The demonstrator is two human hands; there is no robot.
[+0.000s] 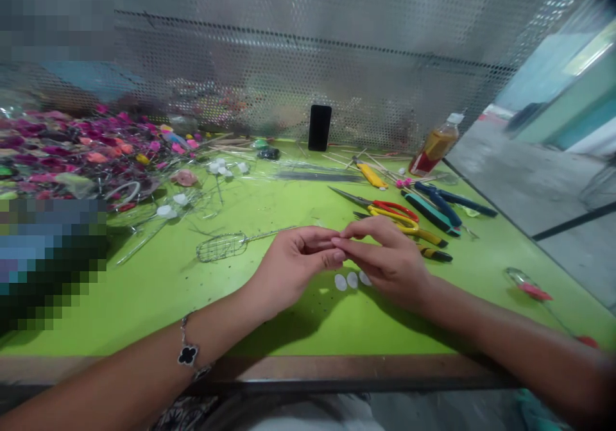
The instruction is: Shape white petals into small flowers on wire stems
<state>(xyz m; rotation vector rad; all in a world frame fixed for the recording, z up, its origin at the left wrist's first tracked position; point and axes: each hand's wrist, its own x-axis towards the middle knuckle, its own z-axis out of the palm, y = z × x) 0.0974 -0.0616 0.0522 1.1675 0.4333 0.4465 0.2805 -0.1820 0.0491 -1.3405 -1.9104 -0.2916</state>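
Left hand [291,265] and right hand [387,264] curl fingertips together, grip unclear; a slip could disturb the 3 white discs [352,280] below.

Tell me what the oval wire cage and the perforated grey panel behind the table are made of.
The oval wire cage looks like thin bare metal wire: silvery, with strands running into a long straight stem. The perforated grey panel looks like punched sheet metal, probably steel or aluminium, though the exact metal can't be told: it has regular round holes and bright glints on a satin finish.
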